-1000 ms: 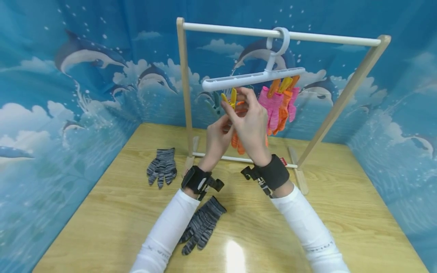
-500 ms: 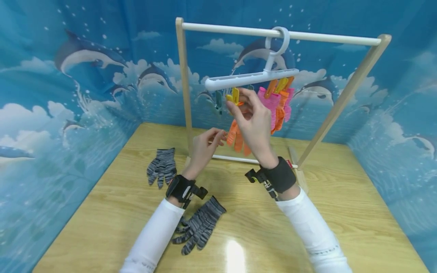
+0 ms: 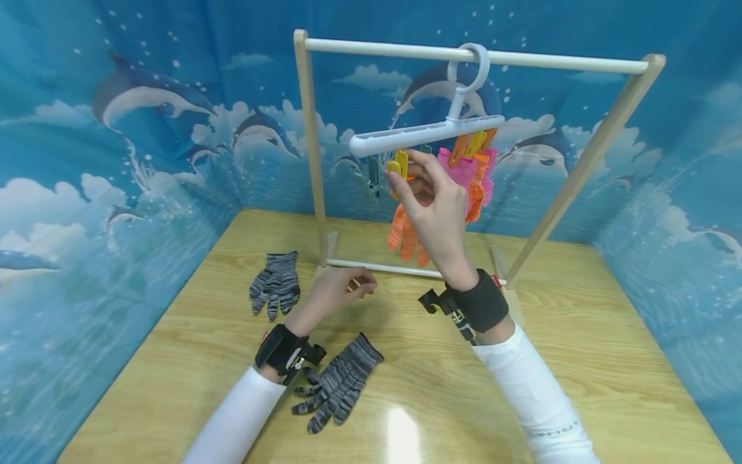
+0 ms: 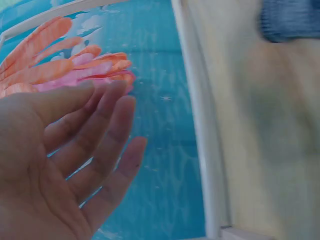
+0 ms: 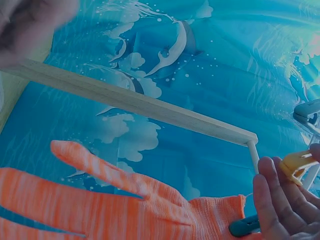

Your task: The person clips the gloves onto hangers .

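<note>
My right hand [image 3: 438, 212] pinches a yellow clothespin [image 3: 401, 162] just under the left arm of a pale grey-blue hanger [image 3: 406, 136]. Beneath that hand hangs an orange knit glove [image 3: 408, 241], its upper part hidden by the fingers. In the right wrist view a teal clothespin [image 5: 244, 226] is at the glove's cuff, and the yellow clothespin [image 5: 297, 166] lies between thumb and fingers. Lower left, my left hand [image 3: 342, 288] holds nothing, its fingers loosely bent above the table. Pink and orange gloves [image 3: 472, 177] hang further right from orange and yellow clothespins [image 3: 476, 143].
The hanger hooks over the white top bar [image 3: 556, 62] of a wood-sided rack [image 3: 585, 167]. Teal clothespins [image 3: 373, 177] hang at the hanger's left end. Two grey striped gloves, one farther back [image 3: 275, 283] and one nearer [image 3: 342, 383], lie on the wooden table [image 3: 464, 399].
My left hand has left the orange glove and moved down and left. My right hand stays at the yellow clothespin, shifting slightly right. The hanger has swung a little.
</note>
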The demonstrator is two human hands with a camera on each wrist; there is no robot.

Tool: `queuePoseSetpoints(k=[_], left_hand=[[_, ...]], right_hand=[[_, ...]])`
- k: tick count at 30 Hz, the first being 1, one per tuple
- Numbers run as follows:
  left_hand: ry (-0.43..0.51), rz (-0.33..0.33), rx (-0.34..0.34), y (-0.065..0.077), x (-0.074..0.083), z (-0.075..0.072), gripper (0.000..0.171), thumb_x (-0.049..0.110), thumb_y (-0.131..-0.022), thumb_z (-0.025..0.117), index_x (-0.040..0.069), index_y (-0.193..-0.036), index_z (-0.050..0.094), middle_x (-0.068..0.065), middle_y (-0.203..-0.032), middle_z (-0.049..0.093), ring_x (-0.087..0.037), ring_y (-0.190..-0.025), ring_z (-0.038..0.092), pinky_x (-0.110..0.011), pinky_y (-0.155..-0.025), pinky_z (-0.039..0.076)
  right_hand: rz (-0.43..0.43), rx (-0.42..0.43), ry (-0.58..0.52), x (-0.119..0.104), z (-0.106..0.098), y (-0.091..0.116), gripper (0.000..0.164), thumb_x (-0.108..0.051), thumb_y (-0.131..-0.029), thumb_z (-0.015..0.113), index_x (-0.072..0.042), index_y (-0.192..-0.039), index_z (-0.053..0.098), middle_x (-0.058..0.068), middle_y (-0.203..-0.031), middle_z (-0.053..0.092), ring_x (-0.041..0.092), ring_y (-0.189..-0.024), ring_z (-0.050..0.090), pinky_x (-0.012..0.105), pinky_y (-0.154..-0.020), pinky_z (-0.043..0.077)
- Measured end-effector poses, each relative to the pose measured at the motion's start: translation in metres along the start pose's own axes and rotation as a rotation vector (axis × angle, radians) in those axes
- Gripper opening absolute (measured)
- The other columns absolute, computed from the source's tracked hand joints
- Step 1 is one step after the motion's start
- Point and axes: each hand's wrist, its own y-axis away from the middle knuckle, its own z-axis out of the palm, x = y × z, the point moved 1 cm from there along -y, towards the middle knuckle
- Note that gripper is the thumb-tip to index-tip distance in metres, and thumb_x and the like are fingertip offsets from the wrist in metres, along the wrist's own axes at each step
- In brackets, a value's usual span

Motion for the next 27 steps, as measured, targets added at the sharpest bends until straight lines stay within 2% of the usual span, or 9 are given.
queuePoseSetpoints(k=[3,7,12,16,19,24,27], left_hand=[[-0.006,-0.041,-0.103,0.011,-0.005,0.006,0.014,0.03,-0.091,0.059,0.021,-0.098,0.066,0.011,-0.085,0.066,-0.002,-0.075,0.061,-0.017,-0.066,0.05],[0.011,-0.063,-0.229,0.024,-0.011,0.016,0.013,0.031,-0.088,0.062,0.021,-0.095,0.067,0.011,-0.086,0.066,-0.003,-0.075,0.061,-0.02,-0.065,0.05],[0.032,-0.078,-0.353,0.037,-0.007,0.022,0.019,0.038,-0.081,0.068,0.022,-0.091,0.066,0.013,-0.082,0.064,-0.002,-0.073,0.059,-0.021,-0.065,0.049],[0.026,-0.063,-0.373,0.042,-0.005,0.027,0.028,0.04,-0.074,0.074,0.02,-0.091,0.067,0.01,-0.082,0.065,-0.002,-0.071,0.058,-0.021,-0.065,0.048],[-0.021,-0.051,-0.367,0.044,-0.005,0.031,0.031,0.039,-0.068,0.078,0.019,-0.089,0.066,0.009,-0.078,0.064,-0.002,-0.068,0.056,-0.019,-0.062,0.047],[-0.105,-0.064,-0.367,0.045,-0.004,0.036,0.029,0.039,-0.066,0.079,0.022,-0.087,0.067,0.015,-0.069,0.059,0.002,-0.06,0.052,-0.018,-0.057,0.043],[-0.121,-0.073,-0.362,0.043,-0.004,0.036,0.029,0.04,-0.066,0.079,0.023,-0.087,0.067,0.015,-0.069,0.059,0.002,-0.06,0.051,-0.018,-0.056,0.043]], right_hand=[[-0.007,-0.001,-0.001,0.0,-0.001,0.0,0.032,-0.018,-0.088,0.063,-0.008,-0.118,0.059,0.007,-0.093,0.07,0.015,-0.069,0.065,0.024,-0.064,0.053],[-0.014,0.001,0.004,0.001,-0.001,0.0,0.031,-0.019,-0.088,0.064,-0.006,-0.116,0.06,0.007,-0.091,0.07,0.019,-0.066,0.066,0.023,-0.063,0.054],[-0.015,0.001,0.015,0.002,-0.002,0.002,0.032,-0.021,-0.088,0.064,-0.005,-0.116,0.06,0.01,-0.09,0.071,0.018,-0.065,0.067,0.022,-0.062,0.054],[0.018,-0.013,0.025,0.003,-0.004,0.003,0.033,-0.024,-0.088,0.063,-0.008,-0.116,0.06,0.008,-0.09,0.071,0.013,-0.067,0.066,0.022,-0.064,0.054],[0.036,-0.022,0.029,0.002,-0.004,0.004,0.033,-0.026,-0.088,0.063,-0.008,-0.116,0.06,0.007,-0.089,0.071,0.011,-0.067,0.066,0.021,-0.064,0.054],[0.04,-0.027,0.014,0.003,-0.005,0.005,0.034,-0.024,-0.088,0.064,-0.007,-0.116,0.06,0.007,-0.091,0.07,0.011,-0.067,0.066,0.022,-0.064,0.054],[0.025,-0.012,-0.002,0.002,-0.006,0.004,0.034,-0.021,-0.087,0.065,-0.006,-0.117,0.06,0.009,-0.093,0.069,0.014,-0.068,0.067,0.023,-0.064,0.055]])
